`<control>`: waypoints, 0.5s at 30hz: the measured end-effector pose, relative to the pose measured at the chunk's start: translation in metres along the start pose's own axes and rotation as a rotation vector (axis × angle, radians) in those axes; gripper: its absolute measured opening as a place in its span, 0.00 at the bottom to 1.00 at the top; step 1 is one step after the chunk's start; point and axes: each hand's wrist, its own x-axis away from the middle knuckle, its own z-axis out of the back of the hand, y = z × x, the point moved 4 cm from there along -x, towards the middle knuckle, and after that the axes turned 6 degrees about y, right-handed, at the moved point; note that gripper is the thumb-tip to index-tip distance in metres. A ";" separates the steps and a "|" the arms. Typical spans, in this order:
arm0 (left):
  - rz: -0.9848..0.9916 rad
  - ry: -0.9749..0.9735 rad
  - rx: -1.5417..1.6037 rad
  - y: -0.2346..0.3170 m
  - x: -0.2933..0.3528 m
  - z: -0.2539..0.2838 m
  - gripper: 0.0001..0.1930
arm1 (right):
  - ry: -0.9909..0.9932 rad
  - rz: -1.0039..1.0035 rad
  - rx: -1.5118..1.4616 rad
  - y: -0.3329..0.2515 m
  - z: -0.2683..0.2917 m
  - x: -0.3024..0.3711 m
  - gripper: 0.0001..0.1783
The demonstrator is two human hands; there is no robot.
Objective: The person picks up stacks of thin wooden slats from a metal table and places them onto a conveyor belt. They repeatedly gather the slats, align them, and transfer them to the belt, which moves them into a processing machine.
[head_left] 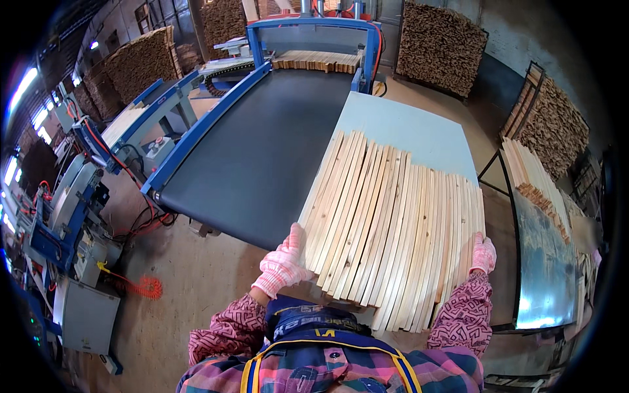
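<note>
A wide row of narrow, pale wooden strips [393,229] lies side by side on a light grey-blue board [419,128], their near ends uneven and jutting past its edge toward me. My left hand [283,263], in a pink and white knit glove, presses against the left side of the row near its front corner. On the opposite side my right hand [483,254], gloved alike, grips the outermost strip. Both hands squeeze the row between them; some fingertips are hidden at its edges. Patterned sleeves cover both forearms.
Left of the board runs a black conveyor belt [255,137] with blue rails, more strips [318,61] at its far end. A metal-topped table [540,262] with strips stands right. Machinery [72,223] and a coiled red hose [149,287] are left; large wood stacks [439,49] stand behind.
</note>
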 end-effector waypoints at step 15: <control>0.107 -0.030 0.036 0.008 0.003 0.004 0.68 | -0.048 -0.026 -0.031 0.006 -0.006 -0.004 0.37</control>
